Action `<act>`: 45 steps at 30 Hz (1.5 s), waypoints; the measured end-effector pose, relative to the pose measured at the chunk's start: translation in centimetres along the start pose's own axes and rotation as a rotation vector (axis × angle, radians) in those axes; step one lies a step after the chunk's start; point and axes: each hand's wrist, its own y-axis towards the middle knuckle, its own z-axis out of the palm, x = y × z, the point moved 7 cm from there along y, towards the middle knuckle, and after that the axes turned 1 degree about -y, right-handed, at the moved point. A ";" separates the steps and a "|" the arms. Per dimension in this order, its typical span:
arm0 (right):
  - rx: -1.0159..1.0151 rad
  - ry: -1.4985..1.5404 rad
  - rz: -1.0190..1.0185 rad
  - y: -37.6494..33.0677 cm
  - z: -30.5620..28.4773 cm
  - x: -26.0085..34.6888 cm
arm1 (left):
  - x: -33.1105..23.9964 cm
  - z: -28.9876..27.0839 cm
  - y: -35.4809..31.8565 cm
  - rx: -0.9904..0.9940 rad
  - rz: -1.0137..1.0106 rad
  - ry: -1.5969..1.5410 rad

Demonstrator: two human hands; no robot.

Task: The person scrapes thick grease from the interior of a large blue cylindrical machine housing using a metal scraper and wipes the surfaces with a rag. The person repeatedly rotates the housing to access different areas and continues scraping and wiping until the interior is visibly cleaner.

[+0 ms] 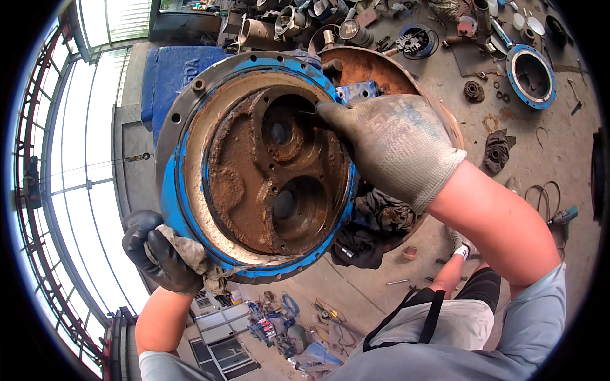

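Observation:
A large round blue-rimmed metal housing (171, 190) fills the middle of the view, its flange pierced with bolt holes. Inside it sits a rusty, dirt-caked face (232, 159) with two round bores (286, 203). My left hand (152, 247), in a black glove, is closed round a dirty pale rag (184, 251) at the lower left of the rim. At the upper right of the housing my right hand (394, 140), in a grey-white knit glove, is closed beside the upper bore. Something thin and dark shows at its fingertips; most of it is hidden.
Behind the housing lie a blue metal block (178, 76) and a big rusty round pan (381, 66) with dark cloths (362, 244). A blue-rimmed ring part (532, 76) rests on the floor at the right. Loose metal parts, a green power tool (562, 216) and cables are scattered about.

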 end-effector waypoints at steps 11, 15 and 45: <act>0.105 -0.151 -0.167 -0.7 -0.3 4.1 | -0.7 0.7 0.7 0.001 -0.027 0.007; 0.204 -0.075 -0.030 0.3 -1.1 2.0 | -0.2 0.1 0.0 0.002 -0.046 -0.012; 0.286 0.773 0.150 0.3 4.1 -4.1 | 0.1 -0.4 0.0 -0.101 -0.066 0.057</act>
